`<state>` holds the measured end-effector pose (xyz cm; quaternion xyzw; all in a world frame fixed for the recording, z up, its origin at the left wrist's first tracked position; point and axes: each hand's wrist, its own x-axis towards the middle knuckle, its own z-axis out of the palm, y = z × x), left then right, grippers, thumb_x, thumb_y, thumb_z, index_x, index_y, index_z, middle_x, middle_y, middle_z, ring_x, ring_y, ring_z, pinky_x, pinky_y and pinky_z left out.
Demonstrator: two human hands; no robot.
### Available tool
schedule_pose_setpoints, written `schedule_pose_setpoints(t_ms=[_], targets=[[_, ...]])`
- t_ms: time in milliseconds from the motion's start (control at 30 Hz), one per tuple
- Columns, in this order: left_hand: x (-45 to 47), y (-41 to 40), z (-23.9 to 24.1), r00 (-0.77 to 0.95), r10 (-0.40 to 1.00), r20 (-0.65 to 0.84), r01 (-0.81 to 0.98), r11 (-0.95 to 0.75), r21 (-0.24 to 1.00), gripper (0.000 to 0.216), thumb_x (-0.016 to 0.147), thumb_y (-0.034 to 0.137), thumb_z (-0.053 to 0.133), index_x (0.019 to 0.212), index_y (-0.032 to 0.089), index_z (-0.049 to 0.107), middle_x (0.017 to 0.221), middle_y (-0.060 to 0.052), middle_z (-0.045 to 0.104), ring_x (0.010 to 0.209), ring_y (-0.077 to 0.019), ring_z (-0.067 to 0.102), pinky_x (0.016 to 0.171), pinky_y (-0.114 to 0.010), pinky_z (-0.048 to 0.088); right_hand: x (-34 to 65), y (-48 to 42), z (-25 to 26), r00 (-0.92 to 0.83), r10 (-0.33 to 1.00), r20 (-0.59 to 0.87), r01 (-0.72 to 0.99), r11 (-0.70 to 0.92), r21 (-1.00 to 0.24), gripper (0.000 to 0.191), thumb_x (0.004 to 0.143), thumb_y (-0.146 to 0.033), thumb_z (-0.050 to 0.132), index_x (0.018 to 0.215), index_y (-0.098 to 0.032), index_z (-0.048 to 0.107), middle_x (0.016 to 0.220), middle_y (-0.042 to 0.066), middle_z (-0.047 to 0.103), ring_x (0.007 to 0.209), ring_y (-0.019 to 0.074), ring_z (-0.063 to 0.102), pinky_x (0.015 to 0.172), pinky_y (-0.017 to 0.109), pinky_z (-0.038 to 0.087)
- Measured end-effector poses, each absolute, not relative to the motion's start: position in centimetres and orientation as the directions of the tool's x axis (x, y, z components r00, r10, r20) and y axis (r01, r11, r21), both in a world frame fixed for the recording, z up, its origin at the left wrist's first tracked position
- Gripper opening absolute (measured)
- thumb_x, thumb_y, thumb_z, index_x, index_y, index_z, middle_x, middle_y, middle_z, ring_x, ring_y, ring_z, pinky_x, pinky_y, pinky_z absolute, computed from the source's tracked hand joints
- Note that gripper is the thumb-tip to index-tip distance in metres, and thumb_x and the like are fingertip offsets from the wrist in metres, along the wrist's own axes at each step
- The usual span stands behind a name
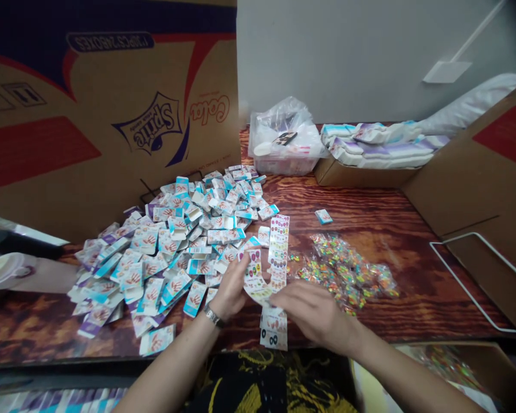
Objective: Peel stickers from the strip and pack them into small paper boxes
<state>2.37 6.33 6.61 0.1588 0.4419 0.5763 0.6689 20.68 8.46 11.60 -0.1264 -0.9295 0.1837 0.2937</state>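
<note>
My left hand (230,288), with a watch or bracelet on its wrist, grips the upper end of a printed sticker strip (253,271) between thumb and fingers. The strip bears rows of small round coloured pictures and curves down toward my right hand (312,312), whose fingers are pinched on its lower part. Behind it, more of such printed strip (279,241) stretches away over the table, and another piece (274,330) shows below near the table edge. Whether these pieces are joined is hidden by my hands. Left of my hands is a large heap of small white-and-blue boxes (167,241).
Small clear packets of colourful pieces (348,269) lie to the right, with a single small box (324,216) behind them. A clear plastic tub (286,163) and a carton of flat packs (365,175) stand at the back. Large cardboard boxes (90,74) flank the wooden table.
</note>
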Motion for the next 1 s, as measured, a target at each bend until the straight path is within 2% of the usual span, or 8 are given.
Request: schedule_pose_setpoints(t_ms=[133,333,433,567,667,767,867,1000], targets=[[2.3,4.6,6.7,0.046,0.983,-0.177,-0.248,0.183,0.951,0.050,0.086,0.057,0.041,0.097,0.014,0.064,0.097,-0.009,0.065,0.095,-0.0225,0.058,0.088,-0.032,0.044,20.3,10.8,12.6,-0.716,0.527,0.458,0.252,0.807,-0.535,0.020,0.094,-0.016,0.045,0.108,-0.017,0.059,0.094,0.006,0.067,0.083,0.0147,0.062,0.072,0.028,0.051],[2.6,3.4,7.7,0.258,0.951,-0.167,0.031,0.165,0.986,0.034,0.079,0.045,0.060,0.095,0.015,0.063,0.089,-0.004,0.064,0.082,-0.0191,0.056,0.079,-0.031,0.046,19.1,13.3,11.4,-0.688,0.613,0.389,0.312,0.733,-0.604,0.016,0.093,-0.018,0.047,0.102,-0.018,0.061,0.095,0.003,0.067,0.084,0.0132,0.063,0.074,0.025,0.051],[3.4,3.6,7.5,0.220,0.945,-0.241,-0.204,0.287,0.936,0.027,0.083,0.040,0.056,0.094,0.016,0.063,0.095,-0.005,0.062,0.088,-0.0189,0.056,0.082,-0.033,0.046,19.1,12.5,11.0,-0.667,0.568,0.482,0.353,0.811,-0.467,0.019,0.095,-0.018,0.045,0.105,-0.016,0.060,0.094,0.006,0.067,0.084,0.0157,0.062,0.074,0.029,0.051],[4.2,4.0,6.7,0.114,0.925,-0.362,-0.635,0.348,0.690,0.023,0.072,0.025,0.068,0.093,0.016,0.061,0.094,-0.004,0.062,0.084,-0.0161,0.058,0.078,-0.030,0.048,19.2,9.6,10.3,-0.753,0.325,0.572,0.324,0.940,-0.107,0.025,0.095,-0.014,0.041,0.112,-0.012,0.059,0.097,0.010,0.066,0.088,0.0202,0.059,0.074,0.034,0.049],[4.0,4.1,6.4,0.147,0.920,-0.363,-0.747,0.344,0.569,0.024,0.056,0.006,0.067,0.079,0.014,0.063,0.077,-0.001,0.061,0.073,-0.0109,0.055,0.072,-0.022,0.045,19.2,8.1,9.2,-0.795,0.272,0.541,0.324,0.946,0.001,0.026,0.093,-0.012,0.041,0.113,-0.008,0.058,0.100,0.012,0.065,0.092,0.0231,0.056,0.077,0.037,0.049],[3.4,4.2,6.5,0.267,0.911,-0.315,-0.768,0.399,0.502,0.028,0.052,0.004,0.062,0.078,0.014,0.064,0.076,-0.001,0.060,0.071,-0.0108,0.053,0.071,-0.022,0.044,19.4,8.0,8.1,-0.806,0.256,0.534,0.322,0.946,0.031,0.026,0.093,-0.012,0.042,0.113,-0.009,0.058,0.103,0.012,0.064,0.096,0.0243,0.054,0.081,0.040,0.047],[3.2,4.0,6.5,0.206,0.919,-0.335,-0.727,0.373,0.576,0.015,0.066,0.017,0.066,0.081,0.015,0.065,0.080,-0.002,0.061,0.075,-0.0121,0.054,0.073,-0.024,0.045,19.6,8.5,7.8,-0.803,0.303,0.512,0.309,0.948,-0.076,0.024,0.094,-0.012,0.041,0.108,-0.013,0.060,0.094,0.009,0.064,0.090,0.0210,0.055,0.077,0.035,0.047],[3.2,3.0,6.0,0.084,0.927,-0.366,-0.527,0.353,0.773,0.023,0.078,0.034,0.065,0.090,0.015,0.065,0.083,-0.004,0.062,0.075,-0.0127,0.055,0.071,-0.025,0.046,19.7,8.5,7.7,-0.767,0.562,0.309,0.338,0.764,-0.549,0.017,0.093,-0.016,0.047,0.104,-0.019,0.060,0.088,0.005,0.058,0.081,0.0154,0.055,0.070,0.026,0.047]])
